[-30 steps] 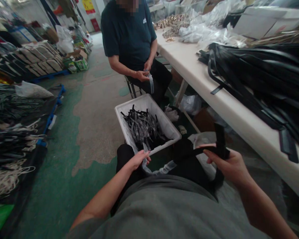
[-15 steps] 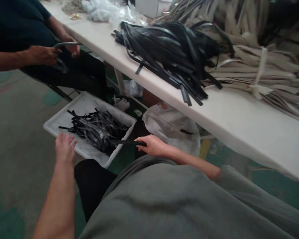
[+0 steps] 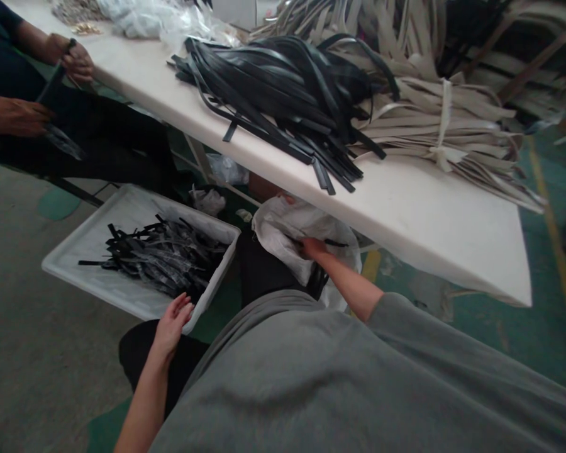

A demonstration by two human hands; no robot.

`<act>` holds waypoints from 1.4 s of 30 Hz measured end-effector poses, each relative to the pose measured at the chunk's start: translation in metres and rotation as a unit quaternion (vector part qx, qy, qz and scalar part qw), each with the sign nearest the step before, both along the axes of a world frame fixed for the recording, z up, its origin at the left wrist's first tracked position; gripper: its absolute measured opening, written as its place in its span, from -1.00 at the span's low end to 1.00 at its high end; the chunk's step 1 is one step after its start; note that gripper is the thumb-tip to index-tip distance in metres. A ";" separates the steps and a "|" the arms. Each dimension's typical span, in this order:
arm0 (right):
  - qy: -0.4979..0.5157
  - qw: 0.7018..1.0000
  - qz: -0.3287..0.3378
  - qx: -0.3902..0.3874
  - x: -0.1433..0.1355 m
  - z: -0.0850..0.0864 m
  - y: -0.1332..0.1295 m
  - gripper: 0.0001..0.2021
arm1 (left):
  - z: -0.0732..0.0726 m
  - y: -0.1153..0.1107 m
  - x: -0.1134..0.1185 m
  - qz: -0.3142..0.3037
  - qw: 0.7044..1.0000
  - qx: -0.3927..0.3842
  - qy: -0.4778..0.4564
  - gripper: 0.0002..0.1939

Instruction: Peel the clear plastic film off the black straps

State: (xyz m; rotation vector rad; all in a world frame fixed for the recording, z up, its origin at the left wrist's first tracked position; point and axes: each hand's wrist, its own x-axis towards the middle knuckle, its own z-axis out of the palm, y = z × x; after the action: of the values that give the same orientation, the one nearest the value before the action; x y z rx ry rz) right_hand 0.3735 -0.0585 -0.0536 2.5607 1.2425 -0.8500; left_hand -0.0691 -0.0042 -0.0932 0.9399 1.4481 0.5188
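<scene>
The left hand [image 3: 173, 319] is at the near rim of a white crate [image 3: 92, 286], palm open and fingers loosely extended; whether it touches the rim cannot be told. The right hand [image 3: 314, 248] reaches into the mouth of a white sack [image 3: 276, 229], right of the crate and below the edge of the counter [image 3: 429, 211] — its fingertips are hidden, so its grip cannot be told. Dark strips [image 3: 163, 258], some in clear wrapping, lie heaped inside the crate; a loose dark strip [image 3: 336, 243] lies at the sack, just beside the right hand. On the counter, black straps [image 3: 283, 85] lie in a pile, with beige straps [image 3: 481, 135] to their right, bound by a pale tie [image 3: 445, 116]. At far left, a second person [image 3: 9, 69] holds a dark piece [image 3: 53, 83] between both hands — clear film [image 3: 63, 142] hangs by the nearer one.
</scene>
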 end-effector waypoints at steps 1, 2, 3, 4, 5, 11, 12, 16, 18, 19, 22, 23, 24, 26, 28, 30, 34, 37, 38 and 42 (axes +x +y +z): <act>-0.005 1.000 -0.006 0.001 0.001 -0.005 -0.002 -0.65 | 0.001 0.000 0.002 -0.013 1.000 0.004 0.004 -0.32; -0.010 1.000 -0.013 0.006 0.002 -0.009 -0.004 -0.66 | 0.002 -0.001 0.004 -0.022 1.000 0.007 0.008 -0.29; -0.015 1.000 -0.021 0.014 0.003 -0.011 -0.006 -0.66 | 0.004 -0.001 0.006 -0.027 1.000 0.009 0.010 -0.27; -0.020 0.999 -0.028 0.025 0.005 -0.012 -0.007 -0.64 | 0.005 -0.001 0.007 -0.031 0.999 0.010 0.012 -0.26; -0.025 0.998 -0.035 0.039 0.007 -0.013 -0.006 -0.62 | 0.006 -0.001 0.008 -0.035 0.999 0.010 0.013 -0.26; -0.032 0.993 -0.048 0.103 0.008 -0.016 0.015 -0.53 | 0.008 -0.005 0.019 -0.062 0.998 0.003 0.025 -0.25; -0.026 0.993 -0.049 0.103 0.007 -0.017 0.020 -0.53 | 0.008 -0.006 0.022 -0.070 0.997 0.003 0.023 -0.25; -0.002 0.992 -0.064 0.108 0.003 -0.018 0.031 -0.62 | 0.008 -0.013 0.026 -0.092 0.995 0.007 0.024 -0.28; 0.011 0.989 -0.076 0.126 0.004 -0.014 0.032 -0.65 | 0.010 -0.016 0.026 -0.088 0.996 0.012 0.024 -0.27; 0.019 0.987 -0.081 0.138 0.005 -0.010 0.031 -0.67 | 0.013 -0.016 0.027 -0.085 0.996 0.013 0.021 -0.26; 0.060 0.976 -0.095 0.186 0.005 0.008 0.026 -0.74 | 0.036 -0.015 0.034 -0.079 0.997 0.022 0.004 -0.30; 0.079 0.971 -0.099 0.203 0.003 0.016 0.025 -0.75 | 0.049 -0.014 0.040 -0.082 0.996 0.030 -0.005 -0.33; 0.100 0.965 -0.101 0.220 0.001 0.025 0.025 -0.74 | 0.065 -0.013 0.046 -0.088 0.995 0.042 -0.015 -0.37; 0.141 0.952 -0.100 0.254 -0.007 0.046 0.027 -0.70 | 0.104 -0.012 0.058 -0.107 0.990 0.075 -0.045 -0.44; 0.230 0.918 -0.102 0.306 -0.018 0.072 0.034 -0.65 | 0.144 -0.016 0.062 -0.133 0.981 0.111 -0.090 -0.45; 0.366 0.854 -0.098 0.356 -0.032 0.101 0.044 -0.63 | 0.177 -0.026 0.053 -0.152 0.972 0.132 -0.122 -0.40; 0.580 0.734 -0.060 0.350 -0.068 0.161 0.065 -0.68 | 0.211 -0.065 0.003 -0.174 0.966 0.161 -0.102 -0.26; 0.658 0.689 -0.038 0.301 -0.095 0.195 0.075 -0.74 | 0.222 -0.084 -0.015 -0.189 0.962 0.180 -0.082 -0.32; 0.675 0.680 -0.030 0.284 -0.104 0.203 0.076 -0.76 | 0.226 -0.082 -0.009 -0.181 0.961 0.191 -0.083 -0.34; 0.703 0.668 0.004 0.243 -0.137 0.212 0.080 -0.77 | 0.219 -0.033 0.052 -0.093 0.943 0.286 -0.144 -0.25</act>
State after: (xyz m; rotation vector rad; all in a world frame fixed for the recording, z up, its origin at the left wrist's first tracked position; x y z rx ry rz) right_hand 0.2364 0.0211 0.1589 1.7790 1.8633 -3.1386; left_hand -0.0174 -0.0376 0.1260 1.3754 0.9396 0.9217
